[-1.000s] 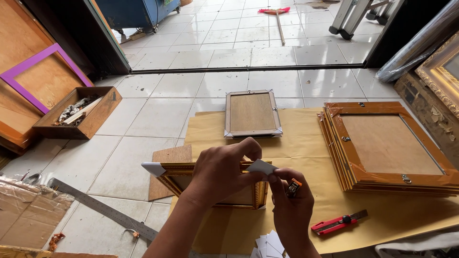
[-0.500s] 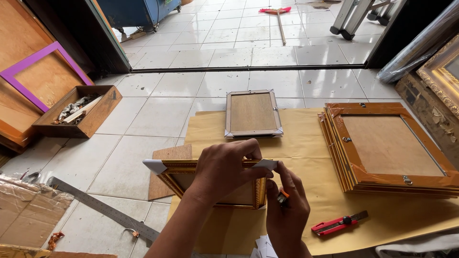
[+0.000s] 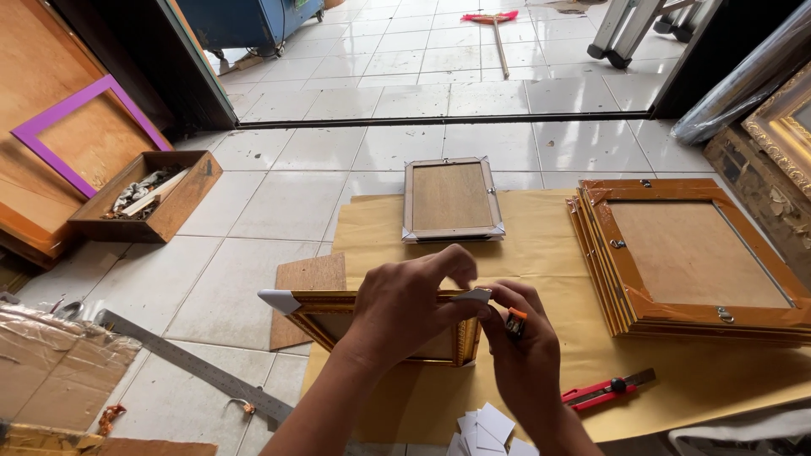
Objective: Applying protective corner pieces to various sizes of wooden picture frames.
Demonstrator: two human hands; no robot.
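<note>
A small gold picture frame (image 3: 321, 311) stands on its edge on brown paper (image 3: 541, 245), with white corner protectors on its top corners. My left hand (image 3: 405, 308) grips the frame's top edge near its right corner. My right hand (image 3: 524, 355) touches that right corner and also holds a small black and orange tool (image 3: 515, 323). Several white paper pieces (image 3: 483, 426) lie below my hands.
A red utility knife (image 3: 604, 390) lies on the paper at right. A stack of orange-taped frames (image 3: 684, 262) sits at right, a small grey frame (image 3: 452, 201) ahead. A metal ruler (image 3: 194, 363), a wooden box (image 3: 148, 198) and a thin board (image 3: 308, 287) lie at left.
My right hand has moved up from below the frame to its top right corner. My left hand has stayed on the top edge.
</note>
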